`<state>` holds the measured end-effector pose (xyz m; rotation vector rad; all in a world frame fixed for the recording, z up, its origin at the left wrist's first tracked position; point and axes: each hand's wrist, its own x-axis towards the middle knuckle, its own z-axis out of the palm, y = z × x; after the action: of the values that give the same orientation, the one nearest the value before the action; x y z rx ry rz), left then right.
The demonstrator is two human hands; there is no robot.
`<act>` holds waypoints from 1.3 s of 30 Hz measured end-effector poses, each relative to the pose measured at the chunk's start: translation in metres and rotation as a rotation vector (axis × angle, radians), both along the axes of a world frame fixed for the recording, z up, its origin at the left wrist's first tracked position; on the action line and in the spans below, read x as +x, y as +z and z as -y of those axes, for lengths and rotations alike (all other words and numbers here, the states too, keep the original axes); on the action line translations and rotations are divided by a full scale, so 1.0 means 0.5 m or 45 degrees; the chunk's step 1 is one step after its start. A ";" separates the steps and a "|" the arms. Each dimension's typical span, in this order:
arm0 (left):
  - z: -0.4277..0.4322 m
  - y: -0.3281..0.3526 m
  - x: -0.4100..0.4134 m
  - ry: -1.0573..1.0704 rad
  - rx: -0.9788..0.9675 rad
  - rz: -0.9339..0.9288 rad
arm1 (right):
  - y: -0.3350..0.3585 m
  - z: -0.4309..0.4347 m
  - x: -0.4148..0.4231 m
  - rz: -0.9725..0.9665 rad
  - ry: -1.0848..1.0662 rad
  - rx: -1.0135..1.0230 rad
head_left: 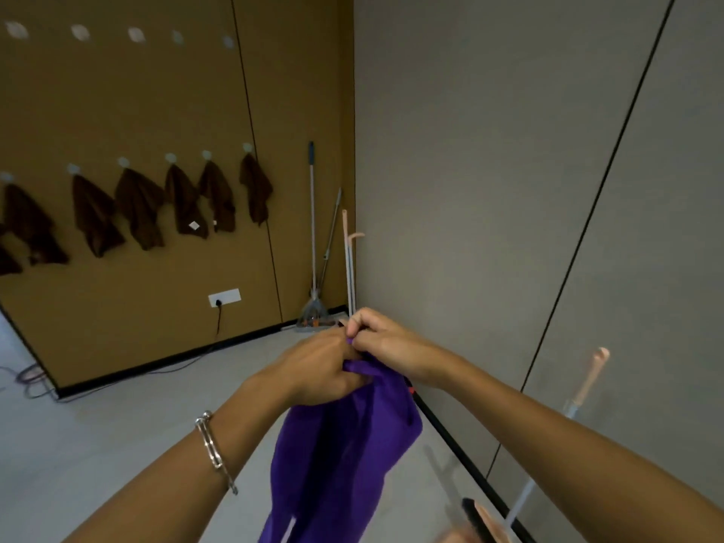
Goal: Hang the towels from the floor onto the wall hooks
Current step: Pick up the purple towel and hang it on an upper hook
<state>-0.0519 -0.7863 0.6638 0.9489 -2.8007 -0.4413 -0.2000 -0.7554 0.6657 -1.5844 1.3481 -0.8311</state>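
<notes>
Purple towel (344, 456) hangs lengthwise toward six o'clock from both hands: left hand (321, 370) bunches its top, right hand (382, 339) pinches it; free hooks (80, 32) lie at ten o'clock.

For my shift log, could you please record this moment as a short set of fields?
held item: purple towel, hanging down from both hands
left hand: gripping the towel's top edge
right hand: pinching the same edge, touching the left hand
left wrist: silver bracelet
brown wall: brown towels hanging on the lower row of hooks
upper hooks: bare
corner: mop leaning upright
</notes>
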 end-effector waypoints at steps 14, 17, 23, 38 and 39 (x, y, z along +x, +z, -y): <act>0.308 -0.017 0.144 0.145 0.093 -0.019 | -0.033 0.292 0.106 -0.242 0.080 0.167; 0.349 -0.009 0.161 0.230 0.179 -0.089 | -0.045 0.348 0.111 -0.332 0.079 0.222; 0.420 -0.007 0.184 0.298 0.208 -0.070 | -0.095 0.469 0.110 -0.511 0.069 0.496; 0.775 0.032 0.222 0.616 0.046 0.202 | -0.068 0.863 0.014 -0.894 0.268 0.261; 0.799 0.035 0.221 0.646 0.054 0.241 | -0.056 0.888 0.009 -0.898 0.276 0.236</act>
<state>0.0588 -1.1858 0.6812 1.7239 -2.5646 -0.3512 -0.1956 -1.1992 0.6378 -1.9116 1.6255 0.0107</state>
